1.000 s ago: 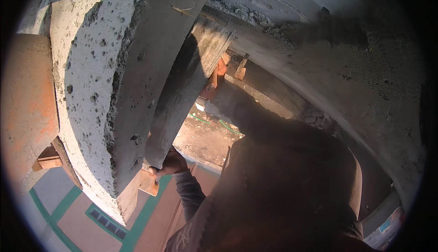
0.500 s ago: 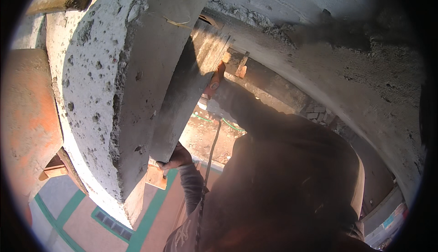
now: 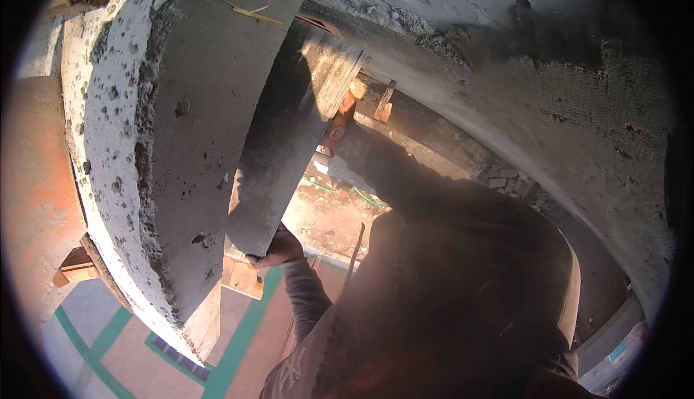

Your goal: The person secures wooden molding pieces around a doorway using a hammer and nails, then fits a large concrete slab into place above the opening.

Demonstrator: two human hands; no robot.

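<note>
A long grey wooden plank point(image 3: 282, 153) leans upright against a rough concrete column point(image 3: 181, 110), its upper end under a concrete beam point(image 3: 506, 59). My left hand point(image 3: 277, 249) grips the plank's lower end from below. My right arm reaches up to the plank's top, where my right hand point(image 3: 338, 130) meets something orange, a tool handle or a glove. Shadow hides the fingers there. My dark-sleeved torso fills the lower right.
Small wooden blocks sit under the plank's foot point(image 3: 242, 277) and beneath the beam point(image 3: 381, 106). Far below lies a pink floor with green lines point(image 3: 108, 334) and reddish rubble point(image 3: 325, 211). An orange-lit wall point(image 3: 36, 182) stands at the left. A thin rod point(image 3: 354, 251) hangs by my chest.
My left hand keeps its grip on the plank's lower end and my right stays at the top. The view has shifted slightly, bringing the column closer.
</note>
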